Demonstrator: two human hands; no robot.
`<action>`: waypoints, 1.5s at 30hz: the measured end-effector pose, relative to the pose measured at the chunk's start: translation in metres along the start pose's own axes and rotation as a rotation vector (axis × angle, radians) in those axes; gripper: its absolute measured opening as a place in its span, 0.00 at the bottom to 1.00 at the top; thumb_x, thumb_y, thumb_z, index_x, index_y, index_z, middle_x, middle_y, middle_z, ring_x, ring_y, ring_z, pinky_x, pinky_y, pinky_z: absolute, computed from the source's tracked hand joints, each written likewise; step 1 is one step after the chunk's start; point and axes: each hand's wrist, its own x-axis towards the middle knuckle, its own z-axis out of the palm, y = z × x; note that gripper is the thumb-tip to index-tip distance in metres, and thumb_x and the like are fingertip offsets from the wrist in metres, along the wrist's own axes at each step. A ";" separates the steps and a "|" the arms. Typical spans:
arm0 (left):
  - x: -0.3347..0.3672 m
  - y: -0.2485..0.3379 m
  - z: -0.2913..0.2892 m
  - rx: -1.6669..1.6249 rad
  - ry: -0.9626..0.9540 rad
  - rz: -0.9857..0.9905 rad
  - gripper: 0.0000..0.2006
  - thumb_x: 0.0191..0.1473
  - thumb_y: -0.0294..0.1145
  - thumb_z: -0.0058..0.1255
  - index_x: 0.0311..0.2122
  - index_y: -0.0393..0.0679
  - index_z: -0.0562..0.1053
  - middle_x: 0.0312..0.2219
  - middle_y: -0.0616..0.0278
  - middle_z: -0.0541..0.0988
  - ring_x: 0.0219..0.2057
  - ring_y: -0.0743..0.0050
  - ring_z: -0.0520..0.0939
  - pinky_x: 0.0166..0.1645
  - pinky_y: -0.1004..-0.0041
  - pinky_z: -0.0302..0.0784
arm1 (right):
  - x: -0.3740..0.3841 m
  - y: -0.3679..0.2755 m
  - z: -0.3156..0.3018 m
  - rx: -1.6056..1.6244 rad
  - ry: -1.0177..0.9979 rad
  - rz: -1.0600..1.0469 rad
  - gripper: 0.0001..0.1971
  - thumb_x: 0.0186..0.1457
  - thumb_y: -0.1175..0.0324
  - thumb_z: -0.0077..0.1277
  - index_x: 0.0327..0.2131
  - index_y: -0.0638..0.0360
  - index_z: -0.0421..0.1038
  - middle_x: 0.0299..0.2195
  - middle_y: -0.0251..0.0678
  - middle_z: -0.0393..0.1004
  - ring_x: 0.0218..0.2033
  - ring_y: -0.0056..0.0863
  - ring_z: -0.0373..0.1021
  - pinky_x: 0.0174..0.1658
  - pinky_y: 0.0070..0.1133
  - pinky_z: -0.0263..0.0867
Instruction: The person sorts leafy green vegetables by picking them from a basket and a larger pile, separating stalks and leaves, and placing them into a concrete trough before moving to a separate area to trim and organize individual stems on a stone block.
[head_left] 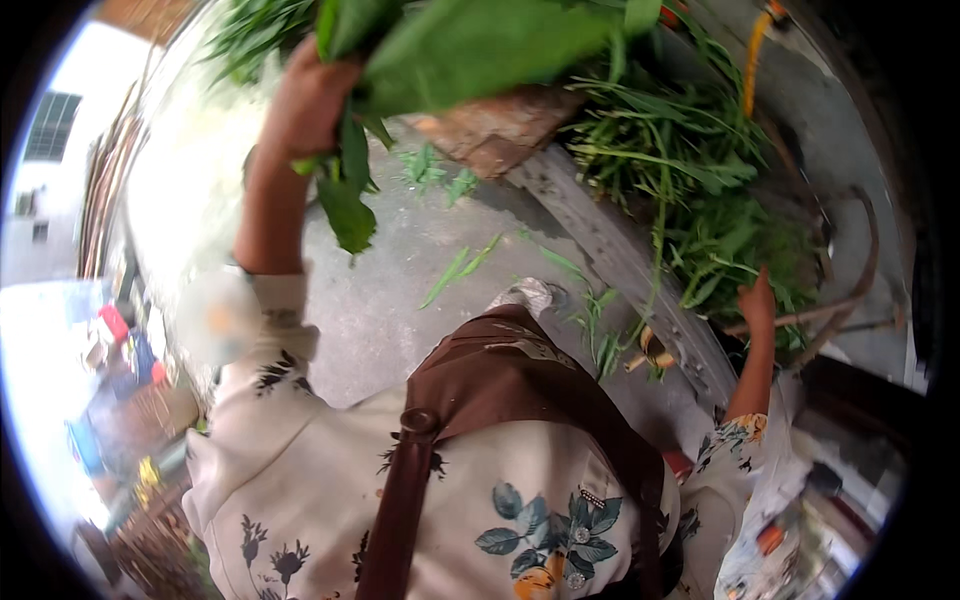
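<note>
My left hand (312, 100) is raised at the upper left, its fingers wrapped round a bunch of broad-leaved green stalks (480, 55). The big leaves stretch to the right and blur; smaller ones hang below the fist. On the right, my right hand (758, 302) is closed at the lower edge of a heap of cut greens (690, 160). What lies in its fingers is hidden. A thin brown stick (800, 318) passes close by that hand, and a curved brown piece (868, 240) rises beyond it.
A long grey wooden beam (620, 245) runs diagonally beside the heap, with a brown board (500, 130) at its far end. Loose leaves (460, 270) are scattered over the concrete floor (370, 340). Long poles (105, 180) lean at the left, above household clutter (130, 400).
</note>
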 end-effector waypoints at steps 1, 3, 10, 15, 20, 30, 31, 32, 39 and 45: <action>-0.023 0.004 -0.002 0.155 0.188 -0.035 0.07 0.45 0.28 0.42 0.30 0.37 0.70 0.21 0.67 0.71 0.19 0.82 0.69 0.17 0.79 0.62 | 0.001 -0.014 0.005 0.070 0.055 -0.048 0.22 0.51 0.69 0.38 0.51 0.61 0.52 0.17 0.37 0.67 0.09 0.24 0.56 0.15 0.24 0.53; -0.056 -0.019 -0.044 0.083 0.411 -0.193 0.12 0.47 0.37 0.44 0.34 0.40 0.69 0.20 0.69 0.69 0.17 0.84 0.67 0.17 0.83 0.58 | -0.003 -0.030 0.014 0.120 0.133 -0.141 0.22 0.53 0.66 0.37 0.51 0.63 0.51 0.19 0.38 0.68 0.10 0.24 0.55 0.16 0.24 0.53; -0.130 -0.003 -0.114 0.159 0.510 -0.191 0.12 0.46 0.37 0.48 0.33 0.41 0.67 0.18 0.69 0.69 0.15 0.83 0.66 0.17 0.82 0.60 | -0.076 -0.046 0.029 0.230 0.134 -0.369 0.13 0.54 0.61 0.35 0.39 0.54 0.65 0.13 0.35 0.62 0.10 0.22 0.51 0.17 0.23 0.52; -0.121 0.000 -0.144 -0.162 0.628 -0.137 0.11 0.45 0.37 0.47 0.30 0.41 0.67 0.17 0.67 0.68 0.15 0.79 0.68 0.18 0.79 0.63 | -0.104 -0.047 0.040 0.453 0.262 -0.542 0.11 0.52 0.65 0.38 0.37 0.59 0.65 0.16 0.40 0.65 0.14 0.24 0.59 0.21 0.24 0.57; -0.058 0.040 -0.157 -0.194 0.580 -0.018 0.13 0.50 0.39 0.40 0.34 0.39 0.64 0.21 0.60 0.72 0.21 0.70 0.74 0.21 0.76 0.65 | -0.137 -0.063 0.041 0.523 0.148 -0.325 0.10 0.50 0.68 0.40 0.36 0.59 0.65 0.18 0.41 0.66 0.16 0.26 0.62 0.22 0.24 0.57; 0.182 0.090 -0.210 -0.012 0.341 0.028 0.17 0.50 0.45 0.37 0.33 0.38 0.66 0.22 0.57 0.72 0.23 0.64 0.73 0.29 0.65 0.69 | -0.139 -0.152 0.046 0.443 0.145 -0.268 0.10 0.52 0.65 0.38 0.37 0.55 0.65 0.15 0.34 0.64 0.16 0.23 0.60 0.22 0.24 0.57; 0.213 0.078 -0.216 0.201 0.357 0.054 0.18 0.50 0.46 0.38 0.34 0.39 0.67 0.22 0.57 0.72 0.24 0.63 0.73 0.31 0.63 0.69 | -0.132 -0.161 0.056 0.439 0.176 -0.292 0.10 0.52 0.65 0.38 0.36 0.56 0.65 0.15 0.35 0.65 0.16 0.23 0.61 0.22 0.24 0.57; 0.233 0.079 -0.210 0.419 0.238 0.072 0.19 0.49 0.46 0.38 0.35 0.39 0.67 0.25 0.55 0.72 0.28 0.61 0.72 0.34 0.63 0.68 | -0.144 -0.186 0.046 0.496 0.157 -0.230 0.09 0.51 0.66 0.40 0.35 0.56 0.66 0.14 0.35 0.64 0.16 0.24 0.61 0.22 0.24 0.58; 0.314 -0.012 -0.117 1.803 -0.382 0.729 0.19 0.47 0.39 0.36 0.44 0.41 0.63 0.40 0.48 0.66 0.43 0.48 0.66 0.44 0.52 0.62 | -0.158 -0.259 0.110 0.454 0.263 -0.115 0.09 0.46 0.66 0.44 0.34 0.54 0.68 0.15 0.37 0.66 0.17 0.24 0.64 0.23 0.23 0.60; 0.293 -0.038 -0.112 1.657 -0.713 1.131 0.11 0.42 0.33 0.37 0.33 0.44 0.67 0.35 0.52 0.68 0.40 0.59 0.66 0.39 0.60 0.60 | -0.217 -0.338 0.126 0.599 0.082 0.020 0.08 0.45 0.66 0.44 0.31 0.56 0.68 0.19 0.42 0.69 0.22 0.37 0.67 0.25 0.27 0.62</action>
